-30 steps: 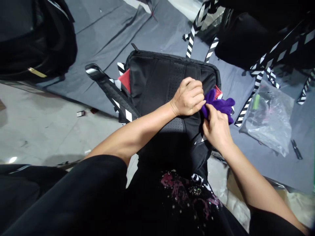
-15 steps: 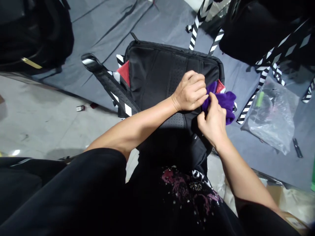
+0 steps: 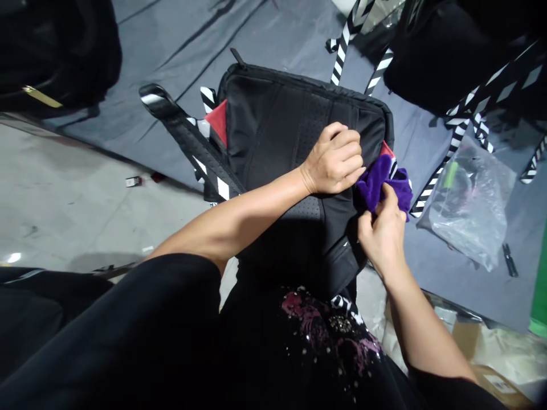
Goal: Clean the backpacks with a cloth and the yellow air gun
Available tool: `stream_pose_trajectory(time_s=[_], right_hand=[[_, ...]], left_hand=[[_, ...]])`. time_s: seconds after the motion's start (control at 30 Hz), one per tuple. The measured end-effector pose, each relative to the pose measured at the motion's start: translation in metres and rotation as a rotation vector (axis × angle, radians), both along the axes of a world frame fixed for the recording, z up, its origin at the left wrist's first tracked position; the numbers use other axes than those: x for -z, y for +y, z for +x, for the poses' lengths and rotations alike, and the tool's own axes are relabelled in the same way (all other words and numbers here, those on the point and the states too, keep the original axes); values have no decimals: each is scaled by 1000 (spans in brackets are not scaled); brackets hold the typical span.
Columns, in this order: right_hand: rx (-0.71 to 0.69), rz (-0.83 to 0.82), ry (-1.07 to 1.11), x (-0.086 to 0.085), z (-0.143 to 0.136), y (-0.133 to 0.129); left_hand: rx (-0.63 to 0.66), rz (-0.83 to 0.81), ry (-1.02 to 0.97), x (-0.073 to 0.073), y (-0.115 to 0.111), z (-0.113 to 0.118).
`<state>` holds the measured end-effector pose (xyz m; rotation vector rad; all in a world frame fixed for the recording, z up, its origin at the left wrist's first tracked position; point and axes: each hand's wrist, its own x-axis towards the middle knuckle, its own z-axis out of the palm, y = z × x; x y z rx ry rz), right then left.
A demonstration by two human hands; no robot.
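A black backpack (image 3: 265, 125) lies with its padded, perforated panel facing up, its lower part against my body. Red corner pieces and black-and-white striped trim show at its two sides. My left hand (image 3: 335, 159) is closed on the bag's fabric near its right side; the fingertips are partly hidden. Just to the right, my right hand (image 3: 384, 233) pinches a bunched purple cloth (image 3: 376, 179) between thumb and fingers, against the bag's right edge. One shoulder strap (image 3: 188, 134) sticks out to the left.
Grey cloth (image 3: 171, 40) covers the table. Other black bags stand at the far left (image 3: 55, 57) and far right (image 3: 448, 62). A clear plastic bag (image 3: 474, 205) lies right, near a small black item (image 3: 510, 261). Cardboard (image 3: 499, 387) sits low at right.
My right hand has moved down and right with the purple cloth, away from my left hand. My left hand has barely shifted and stays closed on the bag.
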<state>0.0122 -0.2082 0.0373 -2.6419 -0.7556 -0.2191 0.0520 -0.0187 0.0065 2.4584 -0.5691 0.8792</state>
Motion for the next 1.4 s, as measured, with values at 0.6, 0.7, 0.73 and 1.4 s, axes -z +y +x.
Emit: stream_pose_trajectory(time_s=[0.6, 0.7, 0.73, 1.4], right_hand=[[35, -3, -61, 11, -11, -8], [31, 2, -117, 14, -12, -7], [23, 3, -130, 14, -13, -8], [505, 1031, 272, 33, -2, -41]], left_hand=[[-47, 61, 73, -1, -1, 0], [-53, 74, 78, -3, -1, -2], [-60, 67, 98, -4, -1, -3], [10, -25, -188, -2, -4, -7]])
